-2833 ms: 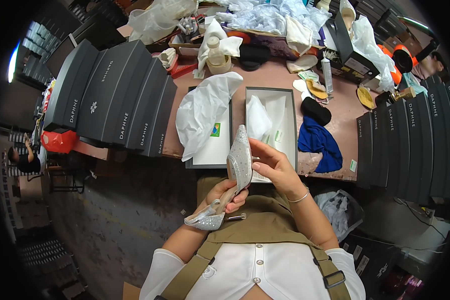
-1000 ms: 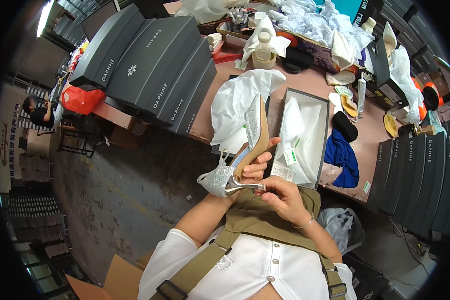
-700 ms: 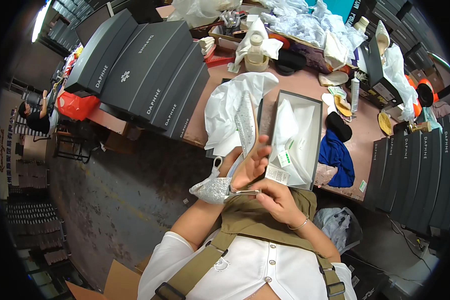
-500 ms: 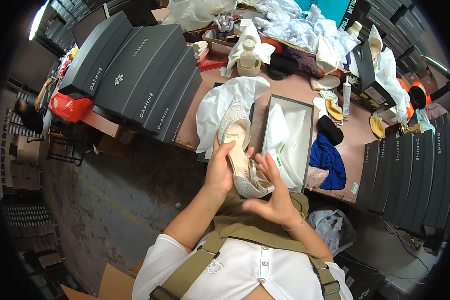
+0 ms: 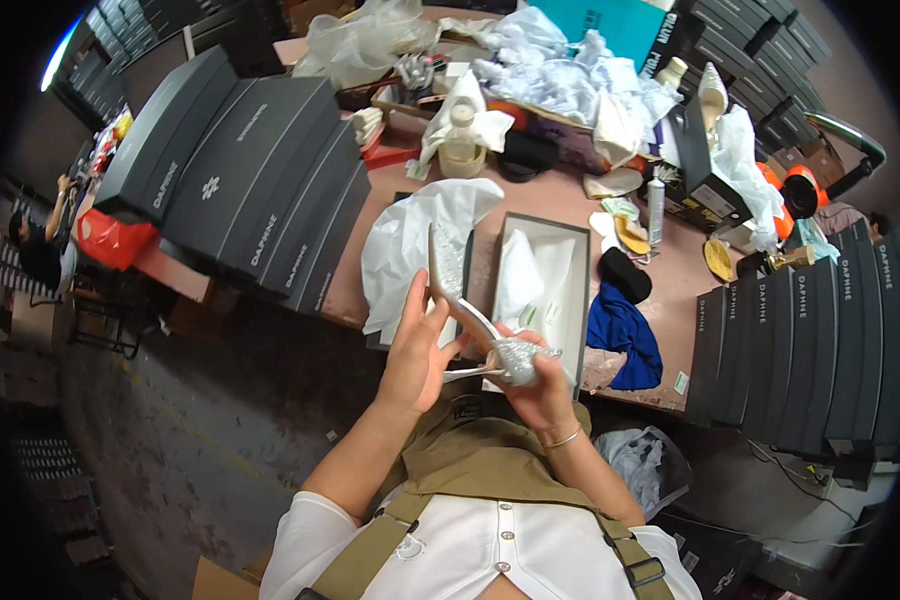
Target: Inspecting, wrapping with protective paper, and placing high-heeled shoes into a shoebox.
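A silvery glittered pointed shoe is tipped on its side above the table edge, toe pointing away from me. My right hand grips it round the sparkly heel end. Beside the shoe's sole, my left hand has its fingers spread and stretched; whether a fingertip touches the shoe I cannot tell. A thin pale strap hangs between the hands. Behind the shoe lies crumpled white tissue paper. Just right of it sits an uncovered grey shoebox with white paper inside.
Stacked dark shoeboxes stand at left, with another row at right. A blue cloth, a black pad and a white tube lie right of the grey box. A pump bottle and heaped tissue stand behind.
The shoe has rolled from sole-insert up onto its side. My right hand has closed on its heel end, while my left hand has loosened its hold and spread its fingers.
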Tool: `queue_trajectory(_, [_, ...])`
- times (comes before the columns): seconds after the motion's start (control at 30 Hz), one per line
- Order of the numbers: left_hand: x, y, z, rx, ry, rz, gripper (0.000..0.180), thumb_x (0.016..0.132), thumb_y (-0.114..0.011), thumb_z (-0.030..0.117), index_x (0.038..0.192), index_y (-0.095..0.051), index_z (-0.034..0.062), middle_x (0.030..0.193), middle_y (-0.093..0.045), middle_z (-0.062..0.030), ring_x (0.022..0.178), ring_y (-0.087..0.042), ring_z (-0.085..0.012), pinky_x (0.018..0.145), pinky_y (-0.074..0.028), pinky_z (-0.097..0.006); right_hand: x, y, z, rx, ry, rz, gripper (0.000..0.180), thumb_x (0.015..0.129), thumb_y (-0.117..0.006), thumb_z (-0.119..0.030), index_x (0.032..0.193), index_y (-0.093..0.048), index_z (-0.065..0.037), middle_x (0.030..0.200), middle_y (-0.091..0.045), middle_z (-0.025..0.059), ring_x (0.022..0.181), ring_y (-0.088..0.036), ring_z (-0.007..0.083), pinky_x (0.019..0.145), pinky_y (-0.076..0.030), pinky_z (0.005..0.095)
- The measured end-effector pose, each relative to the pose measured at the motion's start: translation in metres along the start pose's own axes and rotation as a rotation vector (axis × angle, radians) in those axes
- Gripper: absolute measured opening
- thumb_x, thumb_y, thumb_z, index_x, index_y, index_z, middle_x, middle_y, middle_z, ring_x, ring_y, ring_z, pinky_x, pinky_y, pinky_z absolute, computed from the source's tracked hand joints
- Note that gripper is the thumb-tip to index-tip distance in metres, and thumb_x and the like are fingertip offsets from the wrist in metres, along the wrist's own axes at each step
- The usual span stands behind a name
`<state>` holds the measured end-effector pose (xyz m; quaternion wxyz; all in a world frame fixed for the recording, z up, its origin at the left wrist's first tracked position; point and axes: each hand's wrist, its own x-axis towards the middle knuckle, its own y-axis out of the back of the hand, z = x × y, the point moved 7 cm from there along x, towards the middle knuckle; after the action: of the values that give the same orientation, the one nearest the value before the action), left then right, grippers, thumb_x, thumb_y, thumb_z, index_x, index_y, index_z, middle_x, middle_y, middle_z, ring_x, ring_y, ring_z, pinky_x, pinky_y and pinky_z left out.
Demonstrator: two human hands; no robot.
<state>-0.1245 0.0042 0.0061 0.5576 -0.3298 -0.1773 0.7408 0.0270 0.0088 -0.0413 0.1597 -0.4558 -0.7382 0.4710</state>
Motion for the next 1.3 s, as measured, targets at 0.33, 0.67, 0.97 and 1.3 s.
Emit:
queue_trajectory(0.33, [0.134, 0.118, 0.011, 1.052, -0.345, 0.032, 0.051, 0.088, -0.061, 0.010, 0.134, -0.045, -0.0024, 0.138, -0.043, -0.0206, 0.122, -0.049, -0.0314, 0.102, -0.039, -0.038, 0.029, 0.033, -0.025, -2.099, 0.048, 0.076, 0.040, 0.079, -0.068, -0.028, 0.099, -0.058, 0.005, 0.099, -0.064, 0.0239, 0.089, -0.063, 0.0390, 0.072, -0.053, 0.0435])
queue_trajectory(0.67, [0.010, -0.035, -0.060, 1.321, -0.541, -0.445, 0.065, 0.088, -0.062, 0.025, 0.141, -0.034, 0.0006, 0.144, -0.033, -0.0240, 0.135, -0.031, -0.0386, 0.111, -0.026, -0.042, 0.043, 0.079, -0.049, -1.548, 0.209, 0.123, 0.028, 0.083, -0.058, -0.024, 0.095, -0.064, 0.001, 0.082, -0.064, 0.0254, 0.074, -0.062, 0.0358, 0.072, -0.049, 0.0422])
queue_trajectory(0.97, [0.006, 0.015, -0.062, 1.233, -0.395, -0.298, 0.087, 0.089, -0.063, 0.035, 0.147, -0.011, -0.0044, 0.150, -0.019, -0.0281, 0.139, -0.022, -0.0387, 0.112, -0.024, -0.042, 0.041, 0.073, -0.072, -0.608, 0.090, 0.239, 0.019, 0.090, -0.059, -0.015, 0.100, -0.063, 0.000, 0.081, -0.063, -0.0014, 0.070, -0.056, 0.0051, 0.061, -0.046, 0.0228])
queue_trajectory(1.3, [0.124, -0.048, -0.006, 0.137, -0.192, -0.035, 0.047, 0.085, -0.067, 0.024, 0.123, -0.048, 0.0038, 0.110, -0.057, -0.0067, 0.101, -0.058, -0.0203, 0.087, -0.049, -0.034, 0.081, -0.019, -0.118, -1.761, 0.624, -0.360, 0.022, 0.082, -0.058, -0.012, 0.103, -0.063, -0.006, 0.094, -0.064, 0.0146, 0.089, -0.058, 0.0373, 0.078, -0.047, 0.0422])
